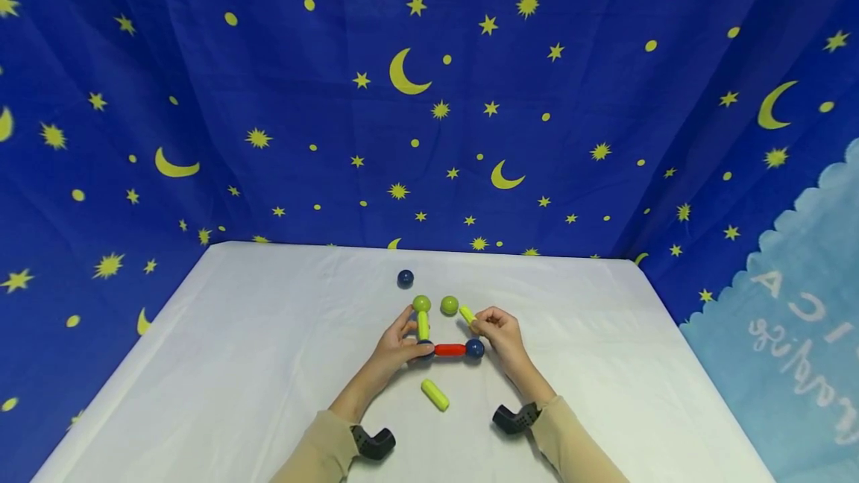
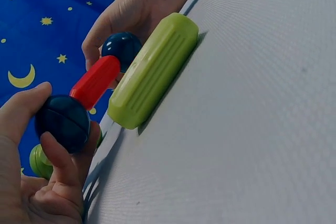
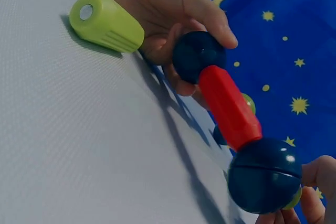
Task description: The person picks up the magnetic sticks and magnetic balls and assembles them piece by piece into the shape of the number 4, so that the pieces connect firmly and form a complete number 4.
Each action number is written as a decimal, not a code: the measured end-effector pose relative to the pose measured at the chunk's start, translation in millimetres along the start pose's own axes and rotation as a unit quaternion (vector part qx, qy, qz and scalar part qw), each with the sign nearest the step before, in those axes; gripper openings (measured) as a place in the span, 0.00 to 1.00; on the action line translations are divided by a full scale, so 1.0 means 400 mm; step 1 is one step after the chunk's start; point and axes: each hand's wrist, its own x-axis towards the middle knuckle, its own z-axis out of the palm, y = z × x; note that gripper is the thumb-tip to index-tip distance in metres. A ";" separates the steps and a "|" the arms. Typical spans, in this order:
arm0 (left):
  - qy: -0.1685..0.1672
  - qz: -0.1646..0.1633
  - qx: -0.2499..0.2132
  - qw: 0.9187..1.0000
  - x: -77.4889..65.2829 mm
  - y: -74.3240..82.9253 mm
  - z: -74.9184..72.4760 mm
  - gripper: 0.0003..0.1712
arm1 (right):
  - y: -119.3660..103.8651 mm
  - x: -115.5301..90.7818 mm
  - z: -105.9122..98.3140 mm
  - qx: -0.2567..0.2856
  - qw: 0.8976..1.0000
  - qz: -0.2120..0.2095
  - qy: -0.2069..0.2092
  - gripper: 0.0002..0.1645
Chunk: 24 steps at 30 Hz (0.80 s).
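Note:
My left hand (image 1: 394,346) grips a dark blue ball (image 2: 63,123) between thumb and fingers. A red magnetic rod (image 1: 450,349) joins that ball to a second blue ball (image 1: 474,349) on the right. From the gripped ball a yellow-green rod (image 1: 423,325) runs away from me, with a green ball (image 1: 421,304) at its far end. My right hand (image 1: 502,332) pinches another yellow-green rod (image 1: 467,314) by its near end, just beyond the right blue ball. That rod's far tip points toward a loose green ball (image 1: 450,305).
One yellow-green rod (image 1: 435,395) lies on the white tabletop (image 1: 268,364) nearer me, between the forearms. A loose blue ball (image 1: 406,279) sits farther back. A blue star-patterned curtain (image 1: 322,118) stands behind the table and along its sides.

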 end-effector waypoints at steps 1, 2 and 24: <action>-0.001 -0.001 0.002 1.000 0.000 0.000 0.001 0.56 | 0.004 0.002 -0.001 -0.003 1.000 -0.002 0.004 0.11; -0.003 -0.001 0.005 1.000 0.001 0.001 0.001 0.56 | 0.005 0.002 -0.001 -0.007 1.000 -0.004 0.008 0.11; 0.027 0.070 0.120 0.990 -0.003 -0.016 0.009 0.47 | 0.000 -0.004 0.003 -0.027 0.999 0.010 0.025 0.11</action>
